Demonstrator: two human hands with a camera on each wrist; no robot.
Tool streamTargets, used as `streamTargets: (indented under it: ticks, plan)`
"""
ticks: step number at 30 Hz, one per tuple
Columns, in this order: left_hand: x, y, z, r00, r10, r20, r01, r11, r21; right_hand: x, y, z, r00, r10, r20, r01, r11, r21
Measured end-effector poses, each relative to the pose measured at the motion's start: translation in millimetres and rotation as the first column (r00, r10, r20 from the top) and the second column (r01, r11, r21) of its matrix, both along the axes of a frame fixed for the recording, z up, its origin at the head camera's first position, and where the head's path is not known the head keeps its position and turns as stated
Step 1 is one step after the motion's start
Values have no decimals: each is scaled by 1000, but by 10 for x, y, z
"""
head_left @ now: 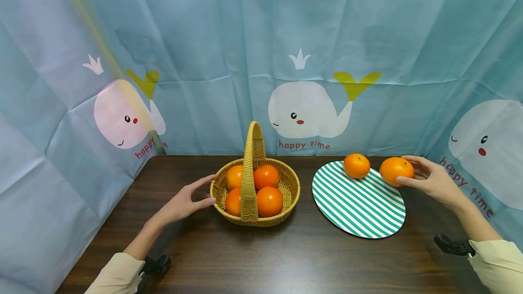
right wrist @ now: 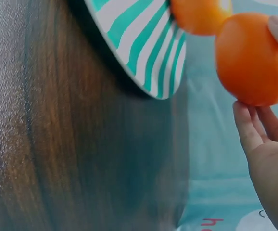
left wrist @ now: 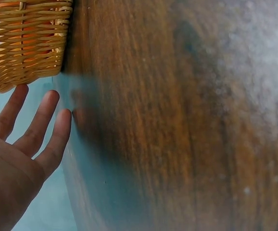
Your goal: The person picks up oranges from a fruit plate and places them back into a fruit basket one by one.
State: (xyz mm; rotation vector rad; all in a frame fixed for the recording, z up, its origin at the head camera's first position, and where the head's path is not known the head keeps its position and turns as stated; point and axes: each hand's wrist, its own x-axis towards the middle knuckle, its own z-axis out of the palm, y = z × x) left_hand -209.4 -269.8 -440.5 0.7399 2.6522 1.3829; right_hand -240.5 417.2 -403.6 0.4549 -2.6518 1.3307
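My right hand (head_left: 439,183) holds an orange (head_left: 392,170) between thumb and fingers, over the right edge of a round green-and-white striped placemat (head_left: 359,208). Another orange (head_left: 357,166) sits at the back of that mat. In the right wrist view, fingertips support the held orange (right wrist: 252,60) from one side, with the thumb on the other. My left hand (head_left: 180,203) has its fingers extended, their tips at the left rim of a yellow wicker basket (head_left: 265,222) with a tall handle. Several orange fruits (head_left: 269,202) lie inside it, partly hidden by the handle.
The dark wooden table (head_left: 327,262) carries the basket at centre-left and the mat at right. A light-blue curtain (head_left: 204,58) printed with whales hangs behind and at both sides of it.
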Motion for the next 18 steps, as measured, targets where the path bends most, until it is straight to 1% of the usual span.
streamTargets:
  ticks: [2, 5, 11, 15, 18]
  plan:
    - [-7, -2, 2, 1000, 1, -1, -1, 1000, 3, 17, -23, 39, 1000, -17, -8, 17, 1000, -12]
    - [-17, 0, 3, 1000, 3, -3, -3, 1000, 2, 29, -69, 88, 999, -18, -29, 17, 999, -32]
    - [-12, -6, -12, 1000, 2, 4, -2, 1000, -5, 33, -245, 143, 996, 33, -80, -41, 995, -93]
    - [-1, -4, -7, 1000, -3, -4, 3, 1000, -1, 39, -399, 187, 995, 40, -88, -52, 989, -141]
    - [7, -1, 0, 1000, -2, -9, 2, 1000, -4, 37, -495, 220, 994, 58, -91, -72, 985, -159]
